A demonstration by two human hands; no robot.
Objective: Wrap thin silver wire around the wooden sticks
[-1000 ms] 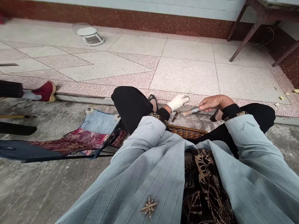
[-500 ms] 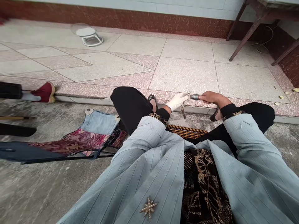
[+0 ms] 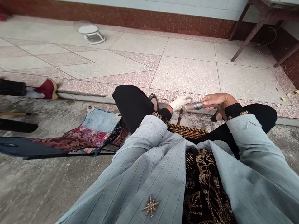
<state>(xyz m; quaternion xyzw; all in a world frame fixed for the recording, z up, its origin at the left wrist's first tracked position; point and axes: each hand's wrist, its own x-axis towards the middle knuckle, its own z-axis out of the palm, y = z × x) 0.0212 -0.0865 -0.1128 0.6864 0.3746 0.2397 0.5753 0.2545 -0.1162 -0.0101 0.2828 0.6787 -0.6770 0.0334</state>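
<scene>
My bare right hand (image 3: 216, 101) is closed on one end of a short wooden stick wound with silvery wire (image 3: 198, 105). The stick's pale bare end points left, beside my left hand (image 3: 181, 102), which wears a white knitted glove. The gloved fingers are curled together. From under them a thin brown stick (image 3: 179, 116) slants down; its upper end is hidden by the glove. Below both hands, between my legs, is a black-and-orange woven basket (image 3: 189, 131), largely covered by my clothes.
A low folding seat of denim and flowered cloth (image 3: 93, 133) stands at my left. Beyond it another person's red shoe (image 3: 48, 89) rests by the step edge (image 3: 91, 97). A white stool (image 3: 93, 33) stands on the tiles, and a wooden table (image 3: 254, 31) at the back right.
The wire-wound stick's pale end, behind the glove before, now shows in front. My right hand has turned over it. The thin brown stick now slants the other way, its lower end further left.
</scene>
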